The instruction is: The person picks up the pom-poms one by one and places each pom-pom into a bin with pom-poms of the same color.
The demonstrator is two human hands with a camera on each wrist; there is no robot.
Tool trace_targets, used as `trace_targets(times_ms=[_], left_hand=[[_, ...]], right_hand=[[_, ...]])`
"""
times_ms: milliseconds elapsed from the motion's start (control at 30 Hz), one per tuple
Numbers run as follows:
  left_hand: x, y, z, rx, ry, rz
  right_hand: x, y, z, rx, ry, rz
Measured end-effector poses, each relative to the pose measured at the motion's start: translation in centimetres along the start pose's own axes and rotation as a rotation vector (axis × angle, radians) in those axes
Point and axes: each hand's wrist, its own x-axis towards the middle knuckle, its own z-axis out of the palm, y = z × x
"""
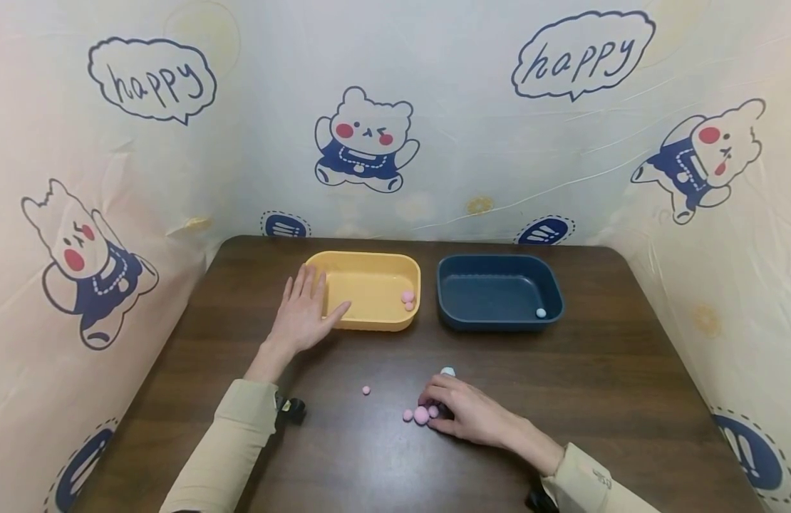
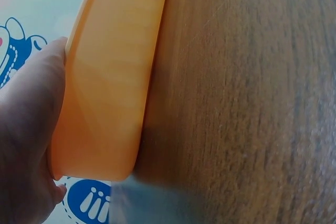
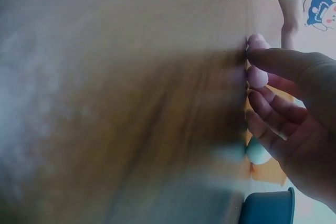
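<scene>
My left hand [image 1: 302,313] rests on the left rim of the yellow tray [image 1: 370,324], its fingers nearly straight. In the left wrist view, part of the hand [image 2: 31,108] lies along the rim above the orange-looking tray wall [image 2: 110,77]. My right hand [image 1: 472,413] is low over the table with curled fingers. Its thumb and forefinger are on either side of a small pink ball [image 1: 433,411], seen between thumb and fingers in the right wrist view. A larger pink ball [image 1: 421,415] and another small one [image 1: 407,415] sit beside it. Beyond the knuckles lies a pale blue ball [image 1: 448,371], partly hidden.
To the right of the yellow tray stands a dark blue tray [image 1: 501,320] holding a pale blue ball [image 1: 541,313]. Pink balls [image 1: 407,296] lie in the yellow tray's right end. One loose pink ball [image 1: 366,390] is on the brown table [image 1: 344,456]. A printed cloth [image 1: 466,142] surrounds the table.
</scene>
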Motion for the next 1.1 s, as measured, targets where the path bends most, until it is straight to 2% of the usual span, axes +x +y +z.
trace_targets(times_ms=[333, 433, 667, 1100], left_hand=[[0.0, 0.2, -0.2, 0.008, -0.032, -0.011], [0.0, 0.2, -0.2, 0.018, -0.031, -0.009], [0.0, 0.2, -0.2, 0.019, -0.026, -0.01], [0.1, 0.2, -0.1, 0.021, -0.027, -0.008]], right_hand=[[-0.3, 0.6, -0.2, 0.076, -0.013, 0.005], [-0.5, 0.8, -0.3, 0.109, 0.006, -0.014], [-0.8, 0.8, -1.2, 0.188, 0.049, 0.017], [-0.4, 1.3, -2.0, 0.234, 0.161, -0.015]])
